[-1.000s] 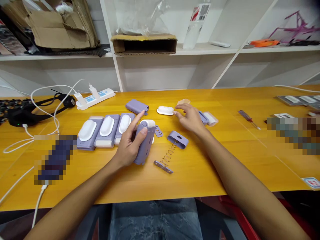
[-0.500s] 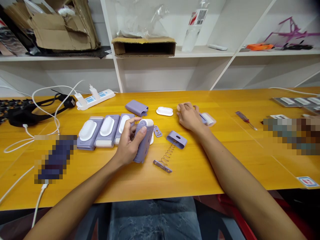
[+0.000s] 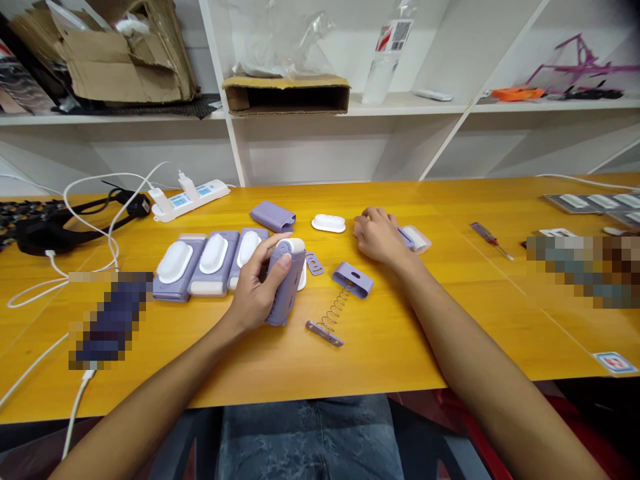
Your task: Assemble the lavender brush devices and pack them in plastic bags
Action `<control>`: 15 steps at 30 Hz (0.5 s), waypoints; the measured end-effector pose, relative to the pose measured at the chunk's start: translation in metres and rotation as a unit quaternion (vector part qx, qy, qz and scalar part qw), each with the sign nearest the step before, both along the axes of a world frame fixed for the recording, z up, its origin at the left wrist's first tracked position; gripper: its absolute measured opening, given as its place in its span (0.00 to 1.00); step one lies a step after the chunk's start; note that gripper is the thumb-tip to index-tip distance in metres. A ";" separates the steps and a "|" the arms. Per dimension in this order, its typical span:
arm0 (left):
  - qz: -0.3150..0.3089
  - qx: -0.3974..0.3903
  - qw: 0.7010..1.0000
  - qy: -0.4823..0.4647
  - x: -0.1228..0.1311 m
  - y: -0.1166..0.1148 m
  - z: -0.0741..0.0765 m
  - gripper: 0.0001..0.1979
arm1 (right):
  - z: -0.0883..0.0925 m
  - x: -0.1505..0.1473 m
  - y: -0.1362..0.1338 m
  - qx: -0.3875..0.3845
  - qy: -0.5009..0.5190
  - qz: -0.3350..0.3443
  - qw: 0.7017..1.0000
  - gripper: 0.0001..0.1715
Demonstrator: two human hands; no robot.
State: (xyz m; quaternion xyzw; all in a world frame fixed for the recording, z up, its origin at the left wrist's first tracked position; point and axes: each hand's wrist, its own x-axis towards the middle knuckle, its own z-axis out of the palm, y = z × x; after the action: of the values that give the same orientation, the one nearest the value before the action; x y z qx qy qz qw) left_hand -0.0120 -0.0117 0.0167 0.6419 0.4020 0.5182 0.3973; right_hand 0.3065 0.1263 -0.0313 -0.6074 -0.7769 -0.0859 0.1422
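Note:
My left hand [image 3: 257, 283] is wrapped round an upright purple device [image 3: 286, 283] with a white top, thumb resting on its front. My right hand [image 3: 377, 235] lies further back with fingers curled over something small on the yellow table [image 3: 450, 313]; what is under them is hidden. A white oval cap [image 3: 329, 223] sits just left of that hand, and a purple-and-white part [image 3: 414, 237] just right of it. Between my hands lie a purple bracket [image 3: 353, 278], a spring on a metal strip [image 3: 330, 317] and a small purple tab [image 3: 315, 263].
Three purple-and-white units [image 3: 207, 263] lie in a row left of my left hand, a purple cover [image 3: 273, 216] behind them. A white power strip [image 3: 190, 197] and cables sit at back left. A screwdriver [image 3: 490, 240] lies to the right. White shelves hold a cardboard box [image 3: 287, 93].
My right hand has left the white oval cap, shifted slightly right and closed its fingers down on the table. My left hand keeps holding the purple device.

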 end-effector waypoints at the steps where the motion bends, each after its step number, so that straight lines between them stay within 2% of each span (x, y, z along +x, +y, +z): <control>1: 0.004 0.004 1.000 0.005 0.000 0.000 0.000 0.27 | 0.000 0.000 0.000 -0.007 0.003 0.008 1.000 0.22; 8: 0.001 0.003 1.000 0.007 0.001 0.000 -0.001 0.27 | -0.001 -0.003 -0.001 -0.030 0.027 0.047 0.998 0.23; 15: -0.018 -0.015 1.000 -0.017 0.003 -0.001 -0.003 0.25 | -0.001 -0.010 -0.005 -0.044 0.045 0.042 0.997 0.20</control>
State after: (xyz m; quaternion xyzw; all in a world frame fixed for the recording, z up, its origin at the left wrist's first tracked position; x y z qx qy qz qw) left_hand -0.0087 -0.0131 0.0136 0.6341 0.3914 0.5156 0.4230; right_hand 0.2965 0.1213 -0.0320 -0.5829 -0.7977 -0.0182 0.1534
